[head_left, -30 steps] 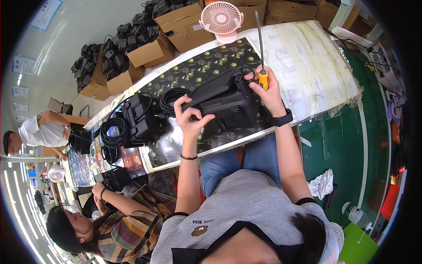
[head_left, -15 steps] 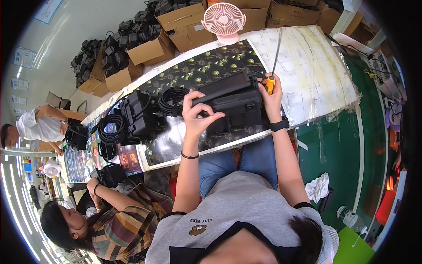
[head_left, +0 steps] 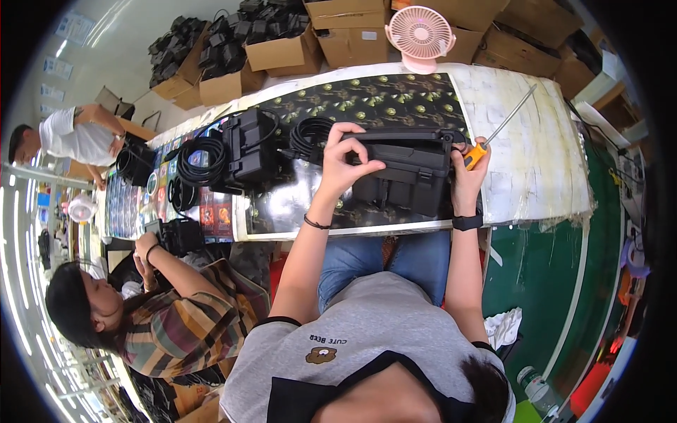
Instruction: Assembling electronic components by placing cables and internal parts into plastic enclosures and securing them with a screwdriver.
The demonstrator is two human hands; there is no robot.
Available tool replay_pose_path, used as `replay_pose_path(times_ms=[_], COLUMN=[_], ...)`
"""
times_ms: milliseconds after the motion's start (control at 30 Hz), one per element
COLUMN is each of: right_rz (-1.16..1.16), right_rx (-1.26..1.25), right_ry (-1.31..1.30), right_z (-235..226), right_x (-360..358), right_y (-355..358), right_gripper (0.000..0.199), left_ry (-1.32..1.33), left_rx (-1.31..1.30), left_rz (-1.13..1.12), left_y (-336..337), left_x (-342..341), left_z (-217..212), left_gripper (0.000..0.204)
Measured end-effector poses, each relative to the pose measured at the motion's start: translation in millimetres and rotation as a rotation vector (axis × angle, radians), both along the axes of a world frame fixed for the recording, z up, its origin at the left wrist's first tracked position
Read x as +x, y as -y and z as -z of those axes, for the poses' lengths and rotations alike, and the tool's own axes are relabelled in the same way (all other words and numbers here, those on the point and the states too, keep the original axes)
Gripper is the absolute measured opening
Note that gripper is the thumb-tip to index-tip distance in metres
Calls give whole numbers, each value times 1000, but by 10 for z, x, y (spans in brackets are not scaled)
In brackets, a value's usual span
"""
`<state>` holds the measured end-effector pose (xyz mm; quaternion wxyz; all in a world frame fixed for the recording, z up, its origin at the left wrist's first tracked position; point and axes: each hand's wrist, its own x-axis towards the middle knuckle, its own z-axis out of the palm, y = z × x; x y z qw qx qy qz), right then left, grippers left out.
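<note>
**Black case gripped at the bench's near edge**

While lying across the patterned bench (head_left: 395,99), near its front edge, the black case (head_left: 405,173) is being clasped at its left end by the left hand (head_left: 343,161), fingers curling over the top. At its right end, the right hand (head_left: 467,168) is closing around an orange-handled screwdriver (head_left: 486,144), its shaft pointing toward the far right corner.

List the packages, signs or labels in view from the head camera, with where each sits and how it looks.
Cardboard boxes: brown, open-topped, in a row behind the table, some filled with black devices.
Closed cardboard boxes: brown, stacked at the far right behind the pink fan.
Wall sheets: small pale rectangles, upper left; too blurred to describe further.
No screens visible.
</note>
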<state>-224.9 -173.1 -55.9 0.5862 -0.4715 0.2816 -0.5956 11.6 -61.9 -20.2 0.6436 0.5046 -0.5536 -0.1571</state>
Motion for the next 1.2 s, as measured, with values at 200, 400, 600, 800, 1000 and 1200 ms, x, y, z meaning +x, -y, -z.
replay_pose_path(times_ms=[200,400,600,800,1000,1200], right_rz=[103,162,261,165,172,58], right_rx=[44,178,249,-99,-354,-217], right_ry=[-46,-177,-139,-292,-739,-612], right_z=[-41,-85,-203,-281,-258,-273], right_x=[-16,-68,-207,-75,30,-55], right_y=[22,183,25,-217,-369,-320], right_gripper=[51,45,35,34,38,40], left_ry=[123,400,-214,-680,-838,-499], left_rx=[0,-47,-105,141,52,-4], left_rz=[-70,-184,-794,-719,-614,-615], left_y=[35,27,-157,-305,-249,-169], left_x=[-125,-439,-129,78,48,-85], left_z=[-21,-165,23,446,469,118], left_gripper=[40,33,44,49,41,30])
